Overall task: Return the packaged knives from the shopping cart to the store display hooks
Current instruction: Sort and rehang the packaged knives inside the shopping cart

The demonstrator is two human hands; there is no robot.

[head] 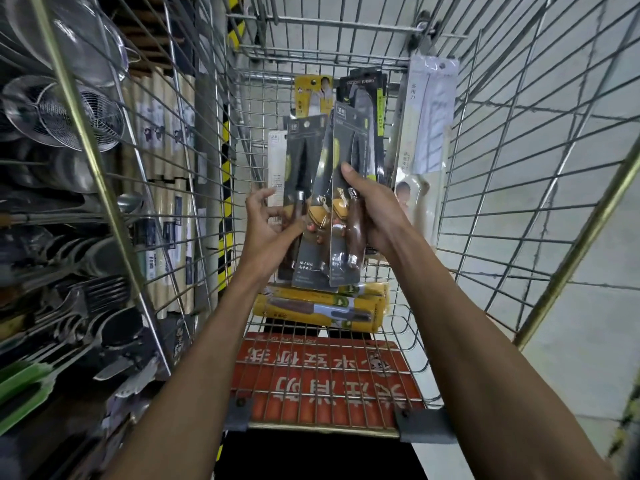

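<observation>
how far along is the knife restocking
Done: nothing shows hung; no hooks in view. In hand: right hand grips a dark pack, left hand touches a second dark pack. Left: yellow packs on the cart floor, white pack leaning at the right.

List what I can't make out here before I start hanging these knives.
- Display hooks: none seen in the head view; only utensils show, through the cart wire.
- Yellow packs on the cart floor: count hidden under the dark packs the right hand holds.
- Left hand: its grip on a pack is unclear, fingers blurred.
- Label print: too small.
</observation>
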